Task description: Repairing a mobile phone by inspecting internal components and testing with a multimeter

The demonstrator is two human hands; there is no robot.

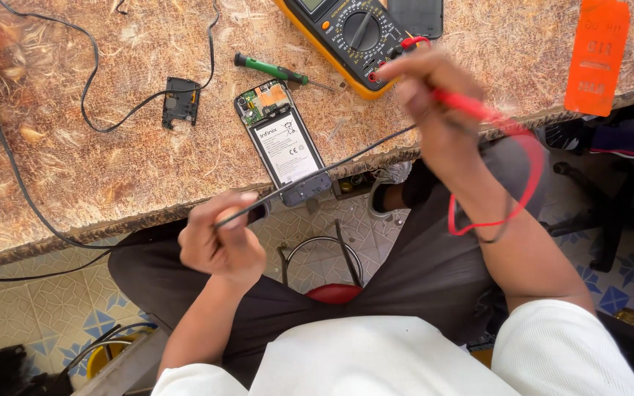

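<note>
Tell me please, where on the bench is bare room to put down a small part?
Free patches: the bench top left of the opened phone, below the small black part and its cable; also right of the multimeter, before the orange tag. Crowded: between phone, green screwdriver and multimeter, where the right hand holds the red probe.

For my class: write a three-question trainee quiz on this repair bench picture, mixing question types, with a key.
1. True or false: the opened phone with its white battery label lies on the brown patterned table.
2. Which hand holds the red probe? A left hand B right hand
3. Fill in: the green-handled screwdriver lies beside the yellow ____.

Key: 1 true; 2 B; 3 multimeter.
</note>
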